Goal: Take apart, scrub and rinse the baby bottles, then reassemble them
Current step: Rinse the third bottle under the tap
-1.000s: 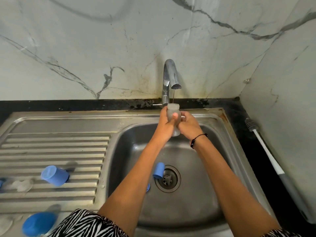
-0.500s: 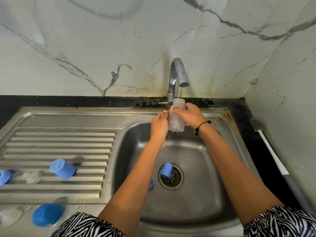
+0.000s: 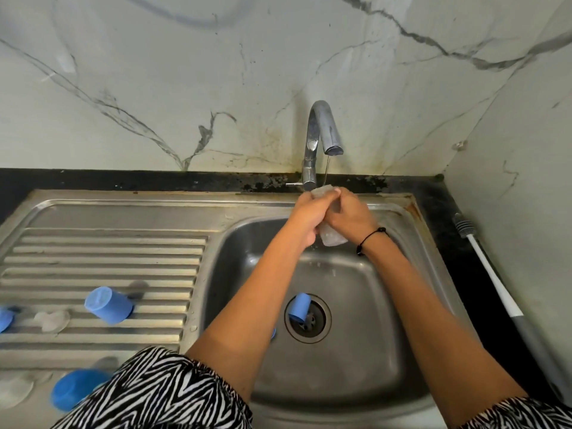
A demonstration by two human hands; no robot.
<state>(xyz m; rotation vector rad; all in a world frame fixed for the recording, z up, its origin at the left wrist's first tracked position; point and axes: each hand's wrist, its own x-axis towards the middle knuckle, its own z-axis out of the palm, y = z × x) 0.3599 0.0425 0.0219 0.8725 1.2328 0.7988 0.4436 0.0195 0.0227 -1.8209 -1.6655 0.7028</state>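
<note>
A clear baby bottle (image 3: 331, 238) without its top is held under the tap (image 3: 322, 140), where a thin stream of water runs. My left hand (image 3: 306, 216) and my right hand (image 3: 351, 218) both wrap around the bottle, hiding most of it; only its rim and base show. A blue cap (image 3: 298, 308) lies by the drain in the sink basin (image 3: 356, 376). Another blue cap (image 3: 108, 305) and a clear teat (image 3: 51, 318) lie on the drainboard. A third blue cap (image 3: 74, 388) sits at the front left.
A bottle brush (image 3: 489, 274) with a white handle lies on the black counter to the right of the sink. A blue piece (image 3: 4, 317) peeks in at the left edge. Marble walls close in behind and on the right.
My left hand has moved back onto the bottle, so both hands now wrap it. The bottle sits slightly lower and is more covered than half a second ago.
</note>
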